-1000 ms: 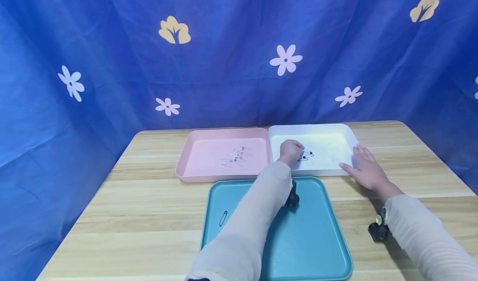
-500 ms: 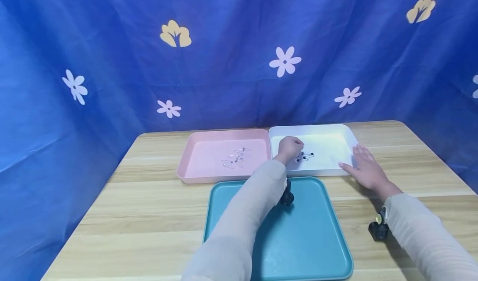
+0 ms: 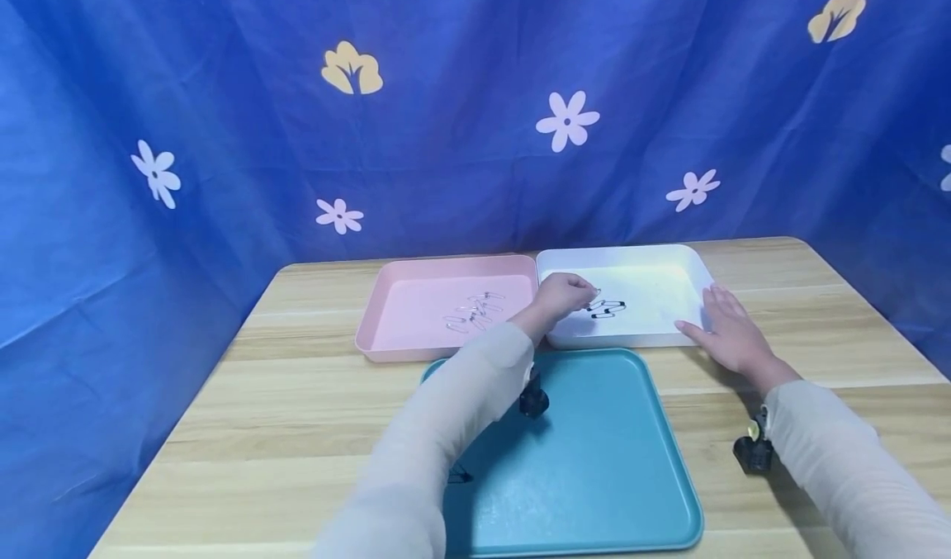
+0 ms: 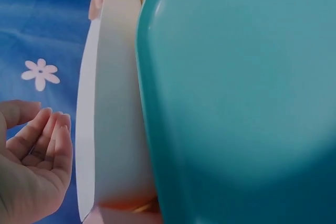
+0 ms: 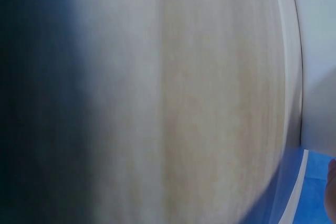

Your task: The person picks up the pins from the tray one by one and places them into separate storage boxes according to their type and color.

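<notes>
My left hand [image 3: 560, 296] is over the left part of the white tray [image 3: 661, 340], its fingers loosely bent. A gap shows between thumb and fingertips in the left wrist view, where the hand [image 4: 39, 166] has nothing in it. Several black safety pins [image 3: 609, 310] lie in the tray just right of those fingertips. Straight-fingered, my right hand [image 3: 731, 332] rests against the tray's right wall. Silver safety pins [image 3: 475, 311] are scattered in the pink tray [image 3: 401, 354]. On the teal tray [image 3: 594, 460] a dark safety pin [image 3: 459, 475] shows beside the left sleeve, partly hidden.
The pink and white trays stand side by side at the back of the wooden table [image 3: 282, 427], with the teal tray in front of them. A blue curtain [image 3: 446, 154] with flower shapes hangs behind. A small black device [image 3: 753, 453] hangs at the right wrist.
My left hand has drawn back to the left from the black pins, uncovering more of them, and its forearm has swung left over the teal tray. The right hand has stayed still.
</notes>
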### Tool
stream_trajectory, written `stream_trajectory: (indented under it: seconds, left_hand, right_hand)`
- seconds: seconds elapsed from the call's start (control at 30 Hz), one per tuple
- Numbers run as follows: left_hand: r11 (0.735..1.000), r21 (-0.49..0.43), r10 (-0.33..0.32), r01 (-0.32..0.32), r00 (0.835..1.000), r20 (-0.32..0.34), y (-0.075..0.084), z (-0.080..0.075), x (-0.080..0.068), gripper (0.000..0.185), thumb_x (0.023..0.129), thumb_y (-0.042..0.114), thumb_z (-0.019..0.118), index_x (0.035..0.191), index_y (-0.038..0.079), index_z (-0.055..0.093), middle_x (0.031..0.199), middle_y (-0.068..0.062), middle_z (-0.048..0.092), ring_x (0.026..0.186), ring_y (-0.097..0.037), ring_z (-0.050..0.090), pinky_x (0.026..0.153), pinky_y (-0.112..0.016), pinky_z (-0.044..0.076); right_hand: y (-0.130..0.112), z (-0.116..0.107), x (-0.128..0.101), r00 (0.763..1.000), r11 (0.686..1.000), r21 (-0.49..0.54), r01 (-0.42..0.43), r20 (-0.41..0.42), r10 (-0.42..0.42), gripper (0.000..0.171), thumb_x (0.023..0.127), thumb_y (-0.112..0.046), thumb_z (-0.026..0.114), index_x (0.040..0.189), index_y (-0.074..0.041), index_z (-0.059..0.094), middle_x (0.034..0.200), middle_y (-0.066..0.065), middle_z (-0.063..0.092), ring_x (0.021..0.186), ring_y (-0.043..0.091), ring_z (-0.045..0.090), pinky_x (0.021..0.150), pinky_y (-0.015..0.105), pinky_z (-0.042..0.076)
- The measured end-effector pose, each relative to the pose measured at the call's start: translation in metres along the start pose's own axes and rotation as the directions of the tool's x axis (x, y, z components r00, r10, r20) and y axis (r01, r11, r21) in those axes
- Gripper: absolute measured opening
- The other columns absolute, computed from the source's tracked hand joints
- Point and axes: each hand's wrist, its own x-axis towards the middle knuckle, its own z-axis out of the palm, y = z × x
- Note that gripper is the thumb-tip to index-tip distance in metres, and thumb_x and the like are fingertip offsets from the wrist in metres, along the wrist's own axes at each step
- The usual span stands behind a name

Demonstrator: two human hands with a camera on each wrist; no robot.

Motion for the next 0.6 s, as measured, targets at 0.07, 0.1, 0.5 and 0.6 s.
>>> stream_trajectory:
  seconds: [0.07,0.1,0.5,0.6]
  left_hand:
    - [0.999,-0.035,-0.010,0.011,1.000,0.023,-0.001,-0.004,-0.005,0.013,0.079,0.014,0.060,0.085,0.005,0.067,0.075,-0.001,0.060,0.069,-0.012,0.054,0.066,-0.023,0.044]
    - [0.998,-0.057,-0.014,0.016,0.999,0.037,-0.001,-0.006,-0.008,0.013,0.079,0.014,0.060,0.086,0.004,0.066,0.077,-0.002,0.061,0.070,-0.013,0.054,0.069,-0.026,0.045]
    - [0.999,0.029,0.008,-0.012,0.993,0.117,-0.014,-0.039,-0.038,0.015,0.080,0.016,0.060,0.089,0.005,0.064,0.083,-0.003,0.061,0.077,-0.014,0.055,0.071,-0.025,0.045]
    - [0.998,0.062,0.012,-0.020,0.992,0.128,-0.016,-0.049,-0.048,0.016,0.080,0.016,0.060,0.091,0.005,0.064,0.085,-0.002,0.060,0.079,-0.014,0.053,0.072,-0.025,0.044]
  right_hand:
    - [0.000,0.000,0.000,1.000,1.000,-0.003,-0.001,0.001,0.001,0.085,0.087,-0.051,0.033,0.130,0.016,0.004,0.135,0.034,0.002,0.125,0.041,-0.002,0.099,0.051,0.001]
    - [0.000,-0.001,0.000,1.000,1.000,-0.001,-0.003,0.003,0.003,0.085,0.087,-0.051,0.033,0.130,0.016,0.004,0.135,0.034,0.002,0.125,0.041,-0.003,0.099,0.051,0.001]
    - [-0.002,-0.001,0.000,1.000,1.000,0.002,-0.004,0.010,0.004,0.085,0.087,-0.051,0.032,0.130,0.016,0.004,0.134,0.034,0.002,0.125,0.040,-0.003,0.099,0.051,0.000]
    - [-0.001,-0.001,0.001,1.000,1.000,0.003,-0.005,0.010,0.005,0.085,0.087,-0.051,0.032,0.130,0.016,0.003,0.134,0.034,0.002,0.125,0.040,-0.004,0.099,0.051,0.000]
